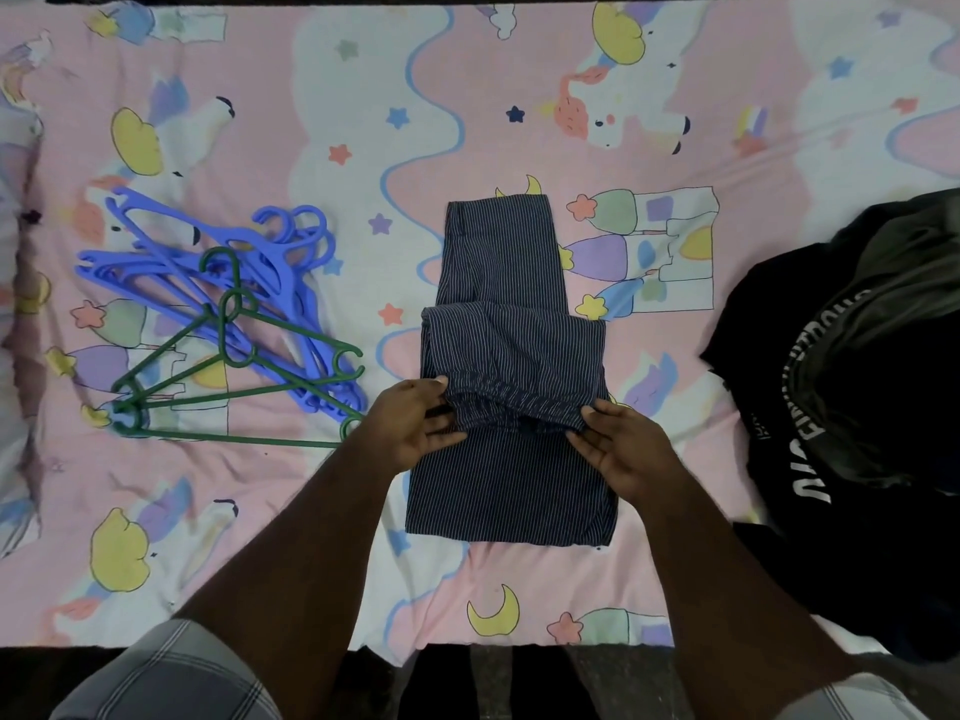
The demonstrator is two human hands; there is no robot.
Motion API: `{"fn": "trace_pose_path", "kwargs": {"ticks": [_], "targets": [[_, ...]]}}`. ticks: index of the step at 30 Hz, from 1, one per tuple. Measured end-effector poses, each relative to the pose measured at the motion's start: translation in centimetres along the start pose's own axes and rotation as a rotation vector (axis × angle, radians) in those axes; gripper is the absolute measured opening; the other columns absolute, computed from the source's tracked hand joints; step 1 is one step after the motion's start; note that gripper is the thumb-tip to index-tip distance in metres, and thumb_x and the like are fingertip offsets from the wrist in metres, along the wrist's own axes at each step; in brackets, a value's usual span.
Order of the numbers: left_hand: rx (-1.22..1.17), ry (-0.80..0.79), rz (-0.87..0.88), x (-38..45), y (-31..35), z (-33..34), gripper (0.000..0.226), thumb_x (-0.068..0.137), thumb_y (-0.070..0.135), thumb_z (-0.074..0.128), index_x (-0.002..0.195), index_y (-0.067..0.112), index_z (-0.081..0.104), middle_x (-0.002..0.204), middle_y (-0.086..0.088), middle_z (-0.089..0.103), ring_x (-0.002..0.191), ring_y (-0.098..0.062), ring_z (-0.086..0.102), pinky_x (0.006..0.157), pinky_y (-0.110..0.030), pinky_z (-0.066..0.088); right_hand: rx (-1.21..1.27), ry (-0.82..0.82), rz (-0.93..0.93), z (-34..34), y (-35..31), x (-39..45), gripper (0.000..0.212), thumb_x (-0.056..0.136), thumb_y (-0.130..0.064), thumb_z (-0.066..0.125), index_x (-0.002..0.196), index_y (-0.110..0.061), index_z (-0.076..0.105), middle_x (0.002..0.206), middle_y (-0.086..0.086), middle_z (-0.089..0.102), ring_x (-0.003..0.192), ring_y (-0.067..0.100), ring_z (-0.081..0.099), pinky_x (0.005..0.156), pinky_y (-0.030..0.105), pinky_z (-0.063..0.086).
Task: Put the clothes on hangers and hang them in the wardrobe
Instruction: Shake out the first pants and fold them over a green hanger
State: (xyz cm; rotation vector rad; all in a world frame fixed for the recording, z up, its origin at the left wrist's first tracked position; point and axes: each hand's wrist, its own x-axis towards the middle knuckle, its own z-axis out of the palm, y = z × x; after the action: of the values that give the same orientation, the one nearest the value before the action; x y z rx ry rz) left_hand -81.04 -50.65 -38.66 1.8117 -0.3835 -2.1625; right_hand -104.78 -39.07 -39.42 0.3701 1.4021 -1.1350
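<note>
While both hands work at the middle of a bed [322, 511] covered in a pink cartoon sheet, a pair of dark pinstriped trousers [511, 480] lies directly under and beyond the fingers, its long axis running straight away from the person. The trousers are folded, with an upper layer doubled back so the gathered waistband sits across the middle, right at the fingertips.

The left hand [410, 426] pinches the waistband's left end, thumb on top and fingers [441, 439] tucked beneath the cloth. The right hand [618, 449] holds the right end, thumb curled over the bunched edge while its other fingers [587, 444] lie fairly straight along the fabric.

To the left of the left hand, near but not touching it, lies a loose heap of blue hangers [270, 262] with 2 green hangers [228, 387] on top; one green tip ends just beside the left wrist. To the right of the right hand, well apart, sits a pile of black clothes [841, 397] with white lettering.

The left hand is plainly nearer the hangers, so it would likely reach for one. No wardrobe is visible.
</note>
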Motion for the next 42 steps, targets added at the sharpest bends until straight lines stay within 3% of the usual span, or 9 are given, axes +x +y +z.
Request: {"fn": "trace_pose_path", "kwargs": {"ticks": [4,10,13,17,20,23,28,34,42], "targets": [[-0.042,-0.024,0.017,-0.2,0.2,-0.4,0.003,0.1,0.009,0.058,0.101,0.007,0.058,0.101,-0.016,0.071,0.087,-0.032,0.074,0.067,-0.046,0.063,0.024,0.0,0.013,-0.1,-0.4,0.0,0.016,0.092,0.008,0.06,0.102,-0.005,0.057,0.096,0.012,0.069,0.08,0.022,0.071,0.066,0.034,0.062],[-0.048,-0.046,0.026,-1.0,1.7,-0.8,0.01,0.101,0.008,0.057,0.111,0.006,0.057,0.095,-0.014,0.075,0.086,-0.031,0.076,0.068,-0.044,0.063,0.082,-0.021,-0.007,0.0,-1.8,-0.7,0.026,0.092,0.004,0.061,0.118,-0.002,0.059,0.105,0.013,0.069,0.079,0.019,0.073,0.068,0.029,0.06],[-0.063,-0.067,0.04,-1.7,3.5,0.2,0.004,0.101,0.008,0.055,0.103,0.006,0.058,0.088,-0.013,0.076,0.08,-0.026,0.076,0.071,-0.043,0.064,0.089,-0.056,-0.052,1.3,-3.9,-1.4,0.013,0.093,0.001,0.06,0.106,-0.003,0.061,0.097,0.011,0.071,0.077,0.016,0.073,0.067,0.027,0.06],[-0.119,-0.044,0.116,-1.6,8.7,3.0,0.012,0.103,0.009,0.052,0.096,0.005,0.061,0.084,-0.012,0.073,0.066,-0.019,0.074,0.059,-0.035,0.062,0.132,-0.124,-0.175,5.8,-9.6,-1.5,0.003,0.095,0.001,0.058,0.096,-0.002,0.058,0.093,0.016,0.071,0.079,0.02,0.074,0.069,0.027,0.061],[-0.307,-0.047,0.223,-1.2,13.4,4.8,0.012,0.103,0.019,0.054,0.1,0.008,0.058,0.109,-0.018,0.065,0.086,-0.029,0.073,0.074,-0.045,0.063,0.139,-0.137,-0.262,9.4,-13.9,-0.8,0.012,0.098,-0.008,0.06,0.109,-0.005,0.058,0.112,0.024,0.066,0.103,0.032,0.07,0.085,0.036,0.061],[-0.182,-0.046,0.297,-1.0,15.1,5.4,0.025,0.102,0.033,0.055,0.119,0.014,0.058,0.125,-0.01,0.061,0.11,-0.029,0.066,0.091,-0.044,0.057,-0.013,-0.121,-0.306,10.9,-14.9,-0.6,0.017,0.098,-0.013,0.061,0.114,-0.008,0.06,0.117,0.02,0.063,0.106,0.031,0.067,0.077,0.032,0.061],[-0.029,0.066,0.273,-0.7,11.5,3.5,0.011,0.103,0.028,0.053,0.109,0.02,0.06,0.123,-0.006,0.063,0.107,-0.026,0.067,0.085,-0.038,0.056,-0.134,-0.107,-0.22,10.3,-10.4,-1.2,0.022,0.098,-0.006,0.058,0.12,-0.002,0.058,0.111,0.019,0.068,0.105,0.031,0.069,0.085,0.034,0.06],[-0.081,0.201,0.227,-1.9,6.6,-0.4,0.012,0.104,0.021,0.051,0.109,0.014,0.06,0.114,-0.008,0.067,0.103,-0.029,0.069,0.082,-0.037,0.057,-0.127,-0.118,-0.048,11.2,-3.4,-0.9,0.016,0.099,-0.004,0.057,0.113,0.0,0.062,0.106,0.022,0.071,0.088,0.029,0.073,0.071,0.031,0.061],[-0.183,0.494,0.276,-5.0,2.8,-7.8,0.013,0.095,0.001,0.053,0.087,0.008,0.059,0.08,-0.013,0.06,0.064,-0.021,0.059,0.054,-0.026,0.046,-0.587,-0.231,-0.057,17.3,6.0,-2.7,0.015,0.092,-0.004,0.068,0.106,-0.005,0.065,0.092,0.012,0.069,0.082,0.02,0.066,0.075,0.03,0.057]]}}
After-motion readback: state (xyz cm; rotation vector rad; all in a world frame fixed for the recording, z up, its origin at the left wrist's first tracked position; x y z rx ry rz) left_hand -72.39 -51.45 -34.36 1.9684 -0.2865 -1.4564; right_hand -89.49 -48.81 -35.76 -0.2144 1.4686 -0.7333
